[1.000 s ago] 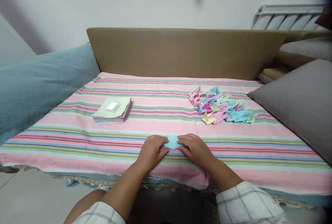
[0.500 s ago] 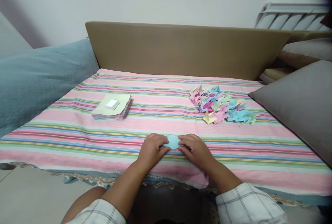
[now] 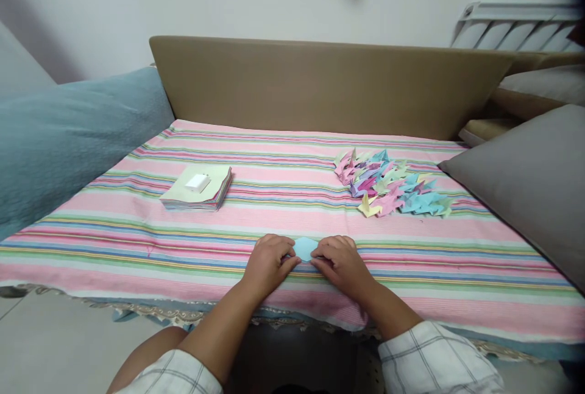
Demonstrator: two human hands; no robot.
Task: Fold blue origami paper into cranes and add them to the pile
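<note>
A small piece of light blue folded paper (image 3: 304,249) is held between my two hands, low over the striped cloth near its front edge. My left hand (image 3: 270,262) pinches the paper's left end between thumb and fingers. At the right end, my right hand (image 3: 341,262) grips it with thumb and fingertips. Both ends of the paper are hidden by my fingers; only its middle shows. Beyond my right hand lies a cluster of folded paper cranes (image 3: 388,186) in pink, blue, purple, yellow and green.
On the left a stack of coloured paper sheets (image 3: 183,192) carries a small white block (image 3: 198,182). The striped cloth (image 3: 274,211) covers the seat. A tan backrest (image 3: 320,86) stands behind, a blue armrest (image 3: 82,138) at left, a grey cushion (image 3: 530,187) at right.
My right hand's fingertips have shifted slightly left along the blue paper. My left hand has stayed nearly still, and the other things have not moved.
</note>
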